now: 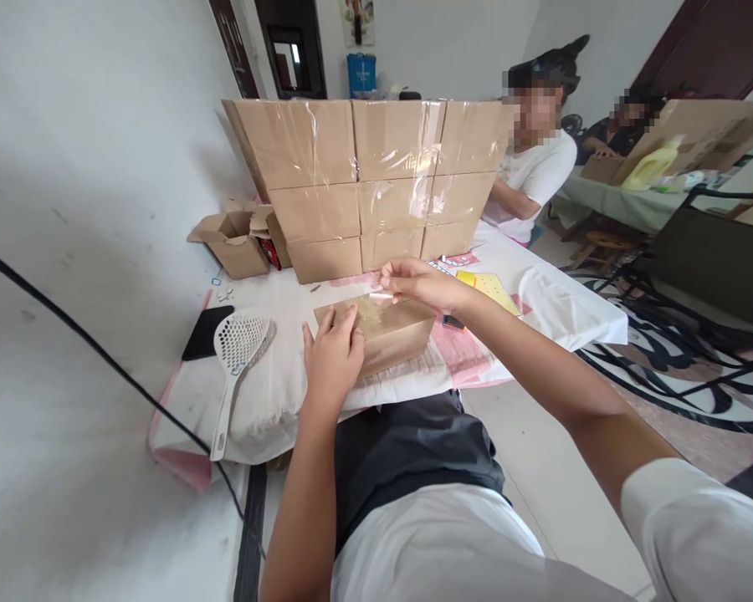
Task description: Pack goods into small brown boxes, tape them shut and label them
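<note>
A small closed cardboard box (396, 341) lies on the table in front of me, with a pale, shiny patch on its top. My left hand (335, 355) rests on the left part of that top, fingers stretched out and slightly apart. Above the box's far right side, my right hand (422, 286) pinches a short, thin white strip (381, 295) between thumb and fingertips. What exactly the strip is, I cannot make out. Just right of the box, a small dark object (454, 322) with an orange edge is partly hidden by my right forearm.
A wall of taped cardboard boxes (323, 209) stands behind. To the left lie a white slotted skimmer (242, 339), a dark flat pad (206, 333) and an open carton (232, 247). A yellow dotted sheet (499, 291) lies right. A person (536, 171) sits beyond the boxes.
</note>
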`<state>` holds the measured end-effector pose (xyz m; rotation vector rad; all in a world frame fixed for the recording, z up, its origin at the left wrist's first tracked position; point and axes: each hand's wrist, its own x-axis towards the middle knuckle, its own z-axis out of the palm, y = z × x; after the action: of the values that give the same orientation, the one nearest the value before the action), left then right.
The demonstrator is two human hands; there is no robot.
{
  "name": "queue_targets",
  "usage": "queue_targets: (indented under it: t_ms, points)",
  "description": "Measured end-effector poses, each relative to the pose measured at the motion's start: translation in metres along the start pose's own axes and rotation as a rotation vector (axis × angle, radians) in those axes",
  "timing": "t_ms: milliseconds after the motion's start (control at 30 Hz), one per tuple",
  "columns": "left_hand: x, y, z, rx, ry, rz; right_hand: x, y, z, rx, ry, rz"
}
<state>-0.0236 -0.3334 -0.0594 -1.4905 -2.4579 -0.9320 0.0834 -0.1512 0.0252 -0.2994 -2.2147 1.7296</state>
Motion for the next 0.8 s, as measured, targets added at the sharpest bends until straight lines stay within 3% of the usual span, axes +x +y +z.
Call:
queue_targets:
  t_ms: [467,800]
  points:
    - [0.000,-0.001,0.002,-0.061,0.025,-0.033,0.017,0.024,0.014,0.002,-0.089,0.055]
    - [-0.001,-0.001,0.002,-0.053,0.030,-0.026,0.015,0.025,0.017,-0.042,-0.217,-0.001]
